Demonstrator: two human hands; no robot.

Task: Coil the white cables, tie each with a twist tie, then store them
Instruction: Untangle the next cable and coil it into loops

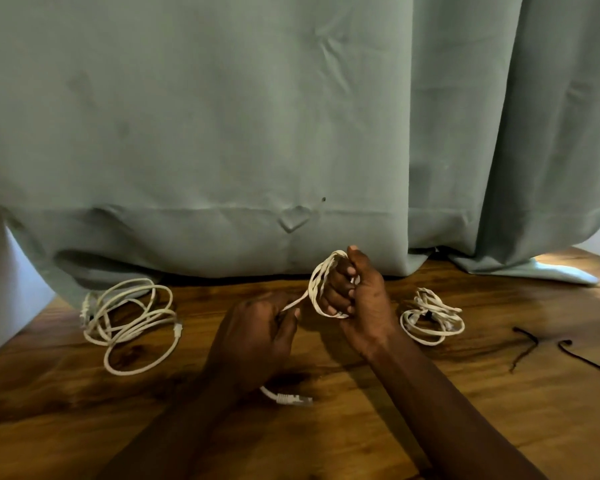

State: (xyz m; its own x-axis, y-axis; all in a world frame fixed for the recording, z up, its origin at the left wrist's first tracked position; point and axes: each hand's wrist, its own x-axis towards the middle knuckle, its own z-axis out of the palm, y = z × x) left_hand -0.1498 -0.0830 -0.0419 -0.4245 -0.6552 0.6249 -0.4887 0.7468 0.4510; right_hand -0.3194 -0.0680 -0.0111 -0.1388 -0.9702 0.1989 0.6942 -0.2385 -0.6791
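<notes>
At the centre of the worktop [361, 427], the right hand [364, 299] is closed round a white cable [317, 282] wound in loops over its fingers; at its 8 o'clock the left hand [257, 334] pinches the free strand, whose plug [290, 399] lies at that hand's 6 o'clock. A loose cable [129, 323] sits at 9 o'clock, a coiled cable [430, 315] at 3 o'clock, black twist ties [527, 344] further out that way, and a green curtain [222, 133] hangs at 12 o'clock

White cable [321, 289] wound round right hand [366, 306], loose cable [129, 323] laid left, coiled cable [432, 317] right, black twist ties [531, 338] beyond.
</notes>
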